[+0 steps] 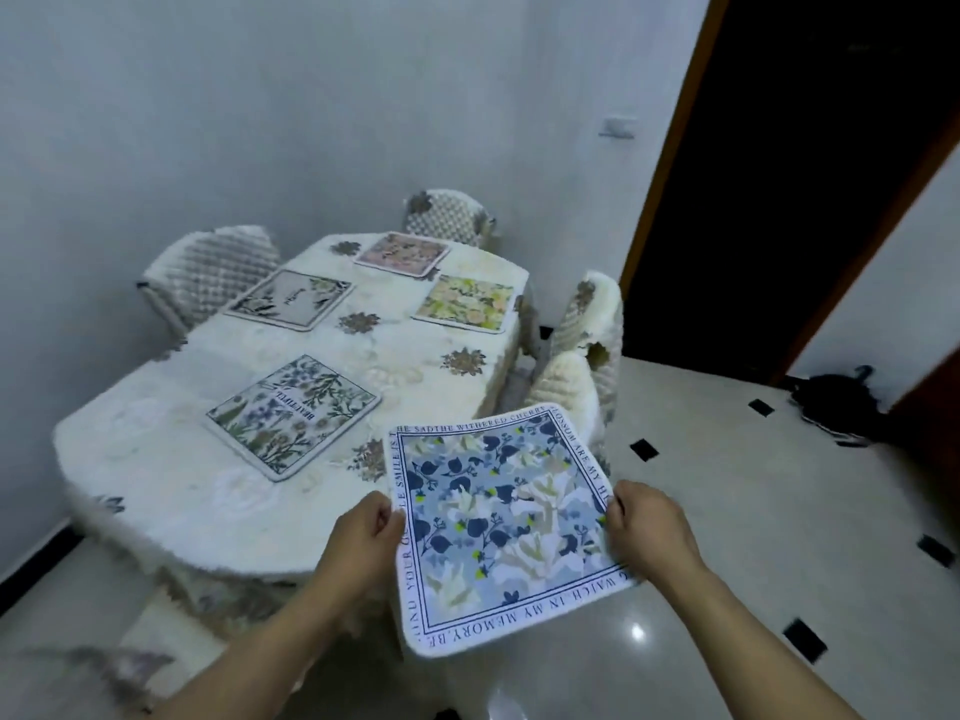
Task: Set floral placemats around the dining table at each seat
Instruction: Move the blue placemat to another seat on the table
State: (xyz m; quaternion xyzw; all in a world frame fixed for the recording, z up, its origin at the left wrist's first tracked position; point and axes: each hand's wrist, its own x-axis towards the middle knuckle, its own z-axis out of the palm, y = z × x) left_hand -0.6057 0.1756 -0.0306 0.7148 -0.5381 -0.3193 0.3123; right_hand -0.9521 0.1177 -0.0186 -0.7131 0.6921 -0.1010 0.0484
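Dining table already carries four laid placemats. You pinch the blue placemat by opposite edges, left hand and right hand, over the table's near right corner. Probably that seat alone remains to be set.

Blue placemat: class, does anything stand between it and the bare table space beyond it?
Nothing visible does. Left hand and right hand hold the blue placemat by the table edge; the green mat lies further left.
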